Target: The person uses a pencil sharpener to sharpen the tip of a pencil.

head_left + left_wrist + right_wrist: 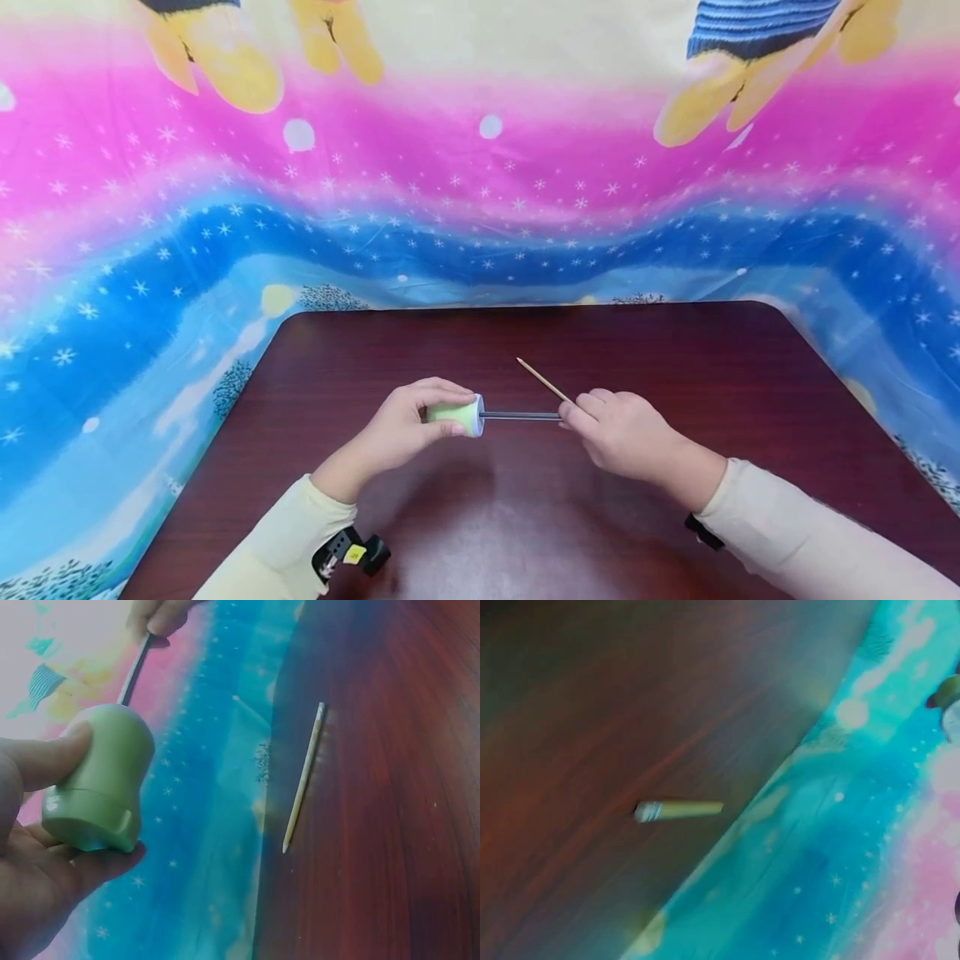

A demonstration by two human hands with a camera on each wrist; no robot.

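Note:
My left hand (pixel 408 425) grips a light green pencil sharpener (pixel 450 415), thumb on one side and fingers on the other. In the left wrist view the sharpener (pixel 112 761) shows a rounded, narrow-waisted body with a small ridge near its base. A dark pencil (pixel 517 416) runs straight from the sharpener's pale end to my right hand (pixel 626 433), which pinches its far part. The tip inside the sharpener is hidden. Just past my right fingers lies a wooden pencil (pixel 542 379) on the table, its pointed end (pixel 286 844) showing in the left wrist view.
The dark reddish-brown table (pixel 360 350) has rounded far corners. A patterned cloth (pixel 465 192) in pink and blue with white snowflakes hangs behind it and around its sides. A black strap device (pixel 348 552) sits on the left wrist.

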